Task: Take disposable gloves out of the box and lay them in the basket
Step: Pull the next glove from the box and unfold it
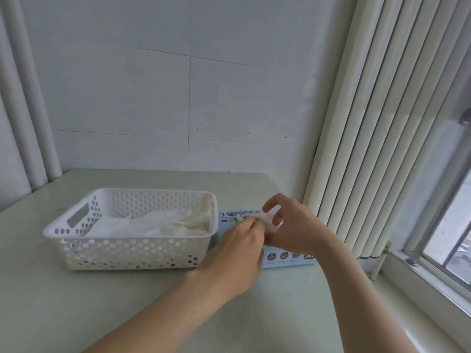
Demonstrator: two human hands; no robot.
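Observation:
A light blue glove box (285,259) lies flat on the table, right of a white perforated basket (127,248). Several translucent white gloves (163,225) lie crumpled inside the basket. Both hands hover over the box. My left hand (237,248) pinches one end of a white glove (266,219) that sticks up from the box. My right hand (293,225) pinches the same glove at its other side, with the index finger raised. The hands hide most of the box top.
The pale table (76,309) ends at a white wall behind. White vertical blinds (382,123) hang at the right, with a window sill and window frame (433,276) beyond the table's right edge.

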